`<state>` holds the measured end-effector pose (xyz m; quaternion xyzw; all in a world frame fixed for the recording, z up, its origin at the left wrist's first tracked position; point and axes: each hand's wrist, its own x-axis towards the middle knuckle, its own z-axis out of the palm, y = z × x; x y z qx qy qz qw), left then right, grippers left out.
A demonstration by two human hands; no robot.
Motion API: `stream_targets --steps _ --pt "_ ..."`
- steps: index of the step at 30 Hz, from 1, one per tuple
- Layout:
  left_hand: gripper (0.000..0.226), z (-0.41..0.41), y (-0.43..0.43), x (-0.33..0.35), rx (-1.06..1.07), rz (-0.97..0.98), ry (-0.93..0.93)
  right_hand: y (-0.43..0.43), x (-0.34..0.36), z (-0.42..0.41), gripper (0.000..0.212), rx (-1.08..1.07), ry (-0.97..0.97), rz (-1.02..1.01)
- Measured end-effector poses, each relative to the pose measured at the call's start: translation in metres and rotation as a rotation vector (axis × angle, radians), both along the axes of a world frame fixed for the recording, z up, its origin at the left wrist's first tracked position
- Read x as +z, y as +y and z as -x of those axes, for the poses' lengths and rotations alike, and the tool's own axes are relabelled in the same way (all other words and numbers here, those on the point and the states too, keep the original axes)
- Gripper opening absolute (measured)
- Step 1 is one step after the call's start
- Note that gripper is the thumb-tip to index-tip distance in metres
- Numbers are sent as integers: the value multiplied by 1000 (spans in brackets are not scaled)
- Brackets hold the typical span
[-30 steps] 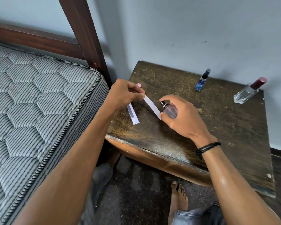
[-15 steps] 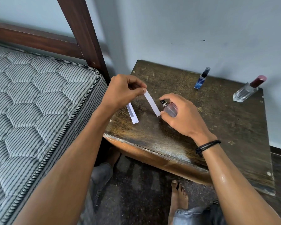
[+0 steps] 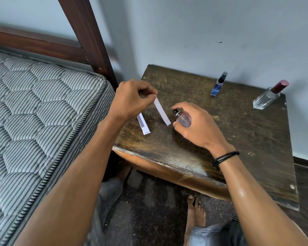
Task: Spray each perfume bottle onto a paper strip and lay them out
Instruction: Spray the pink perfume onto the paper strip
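Note:
My left hand (image 3: 132, 100) pinches the top end of a white paper strip (image 3: 162, 112), which hangs slanting over the dark wooden table (image 3: 238, 139). My right hand (image 3: 197, 125) grips a small pinkish perfume bottle (image 3: 184, 118) with its black nozzle pointing at the strip, close to it. A second paper strip (image 3: 144, 125) with a grey patch lies flat on the table under my left wrist. A small blue bottle (image 3: 219, 84) with a black cap stands at the back. A clear bottle (image 3: 268, 96) with a dark red cap stands at the back right.
A mattress (image 3: 34, 121) with a grey striped cover lies to the left, and a dark wooden bed post (image 3: 89, 41) rises beside the table. A pale wall runs behind the table. My bare foot (image 3: 195, 212) is on the dark floor below the table's front edge.
My left hand has lifted slightly, so the strip hangs steeper. My right hand with the bottle has barely shifted. The pink object behind my left fingers is hidden now.

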<state>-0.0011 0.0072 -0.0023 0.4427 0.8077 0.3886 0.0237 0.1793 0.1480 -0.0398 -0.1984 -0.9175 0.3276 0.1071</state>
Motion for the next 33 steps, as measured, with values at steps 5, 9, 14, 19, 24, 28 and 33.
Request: stream_targets --steps 5,9,14,19,24,28,33 --pt "8 -2 0 2 3 -7 28 0 0 1 41 2 -13 -5" --pt "7 -5 0 4 -2 -27 52 0 0 1 42 1 -19 -3" --pt "7 -5 -1 4 -21 -59 68 0 0 1 42 1 -26 4" --pt "6 -8 0 6 -29 -91 84 0 0 1 42 0 -28 9" --pt "5 -11 0 9 -40 -133 113 0 0 2 42 -1 -34 7" --pt "5 -10 1 6 -32 -123 133 0 0 2 42 0 -32 11" --pt "6 -1 1 -3 54 -78 131 0 0 2 43 5 -28 7"
